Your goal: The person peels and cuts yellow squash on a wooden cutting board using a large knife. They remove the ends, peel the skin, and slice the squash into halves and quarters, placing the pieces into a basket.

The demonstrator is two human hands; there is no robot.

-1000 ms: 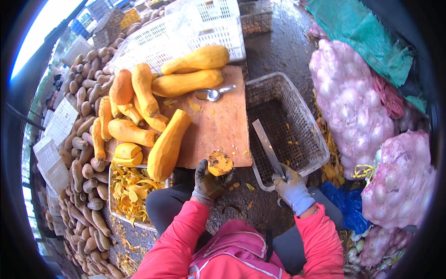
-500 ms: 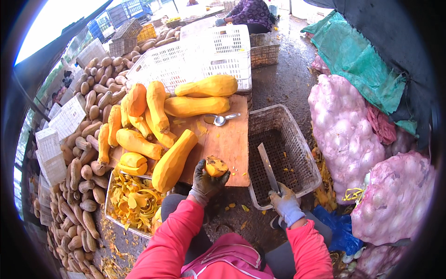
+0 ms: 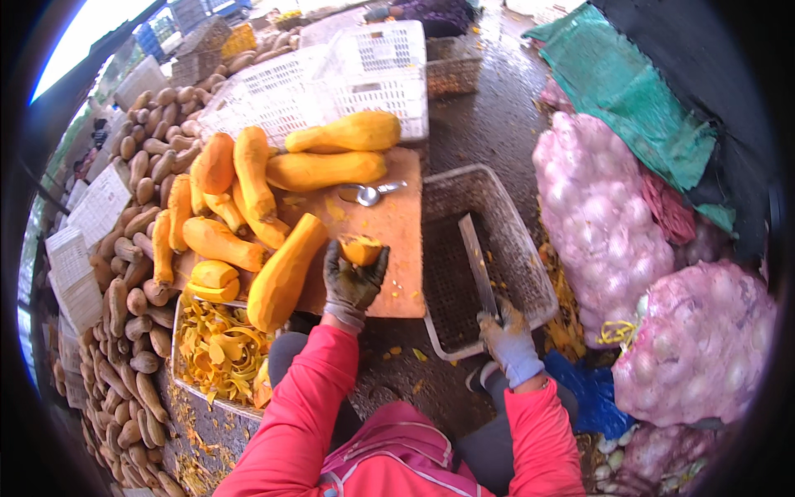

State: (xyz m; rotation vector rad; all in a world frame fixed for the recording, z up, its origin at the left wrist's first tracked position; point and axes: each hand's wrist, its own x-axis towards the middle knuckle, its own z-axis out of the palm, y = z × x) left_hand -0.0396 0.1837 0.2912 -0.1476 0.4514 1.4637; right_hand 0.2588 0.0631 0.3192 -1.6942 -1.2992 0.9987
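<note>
In my gloved left hand [image 3: 351, 286] is a short cut piece of squash [image 3: 361, 249], dark marks on its end, cradled in the fingers above an orange-brown board [image 3: 393, 277]. My gloved right hand [image 3: 507, 335] grips a long straight knife [image 3: 476, 261], its blade pointing away from me over the plastic crate [image 3: 542, 286]. Beside the left hand lies a large peeled squash [image 3: 286, 277], with several more peeled squashes [image 3: 327, 170] farther back on the board. A metal peeler-like tool [image 3: 369, 195] rests near the board's far right; its exact kind is unclear.
A tub of orange peelings [image 3: 219, 344] stands left of my knees. Heaped unpeeled squashes [image 3: 124, 364] cover the far left. White crates [image 3: 377, 58] sit behind the board. Pink net sacks of pale round vegetables [image 3: 604, 215] line the right, by a green sheet [image 3: 625, 91].
The whole view has shifted somewhat. My left hand has carried the squash piece farther over the board, and my right hand has moved the knife slightly forward over the crate.
</note>
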